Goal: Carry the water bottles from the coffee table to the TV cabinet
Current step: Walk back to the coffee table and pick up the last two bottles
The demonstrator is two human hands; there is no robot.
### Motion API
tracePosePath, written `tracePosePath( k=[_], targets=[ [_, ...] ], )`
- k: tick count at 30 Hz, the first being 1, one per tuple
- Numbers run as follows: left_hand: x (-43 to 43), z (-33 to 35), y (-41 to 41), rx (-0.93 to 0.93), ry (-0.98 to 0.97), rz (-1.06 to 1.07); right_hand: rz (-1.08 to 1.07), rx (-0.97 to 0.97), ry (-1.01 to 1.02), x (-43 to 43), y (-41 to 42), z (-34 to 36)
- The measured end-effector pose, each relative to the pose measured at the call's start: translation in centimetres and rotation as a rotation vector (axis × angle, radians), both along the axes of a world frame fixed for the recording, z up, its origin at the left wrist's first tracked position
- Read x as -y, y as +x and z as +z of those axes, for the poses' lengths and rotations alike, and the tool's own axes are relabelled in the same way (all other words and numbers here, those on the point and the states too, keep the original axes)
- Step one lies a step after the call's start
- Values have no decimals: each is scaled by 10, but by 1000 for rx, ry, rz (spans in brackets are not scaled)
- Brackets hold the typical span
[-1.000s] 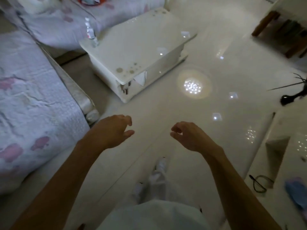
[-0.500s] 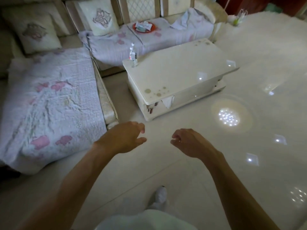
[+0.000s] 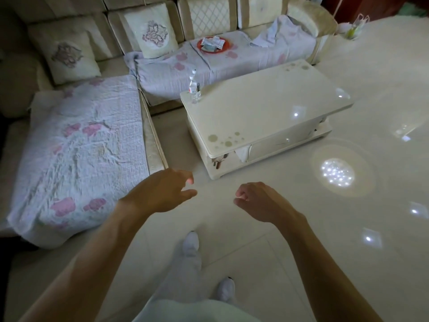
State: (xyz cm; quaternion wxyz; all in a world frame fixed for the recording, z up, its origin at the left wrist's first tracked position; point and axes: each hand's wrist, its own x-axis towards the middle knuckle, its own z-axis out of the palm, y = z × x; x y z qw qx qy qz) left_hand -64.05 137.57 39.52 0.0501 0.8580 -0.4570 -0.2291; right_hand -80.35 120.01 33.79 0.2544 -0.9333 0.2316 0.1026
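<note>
A clear plastic water bottle (image 3: 194,88) with a white cap and red label stands upright on the far left corner of the glossy cream coffee table (image 3: 267,112). Both of my hands hover over the floor in front of the table, well short of the bottle. My left hand (image 3: 162,194) is empty, its fingers loosely curved and apart. My right hand (image 3: 257,201) is also empty, with its fingers curled loosely inward. The TV cabinet is out of sight.
An L-shaped cream sofa (image 3: 76,145) with a pale quilted cover runs along the left and the back. A red plate (image 3: 214,45) with packets lies on the back seat. A narrow gap separates sofa and table. Shiny tiled floor (image 3: 348,228) spreads to the right.
The view has swung up and to the left: the sofa and the whole table have come into sight and grown closer. My hands keep the same empty pose in front of me.
</note>
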Motion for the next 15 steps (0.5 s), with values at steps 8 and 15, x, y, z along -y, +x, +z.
tracePosePath(
  k=[8,15],
  targets=[
    [17,-14,87,16,-61,55,40,-47,9,22,91,2],
    [30,-26,205,42,-31,45,62,-125,-29,42,209,4]
  ],
)
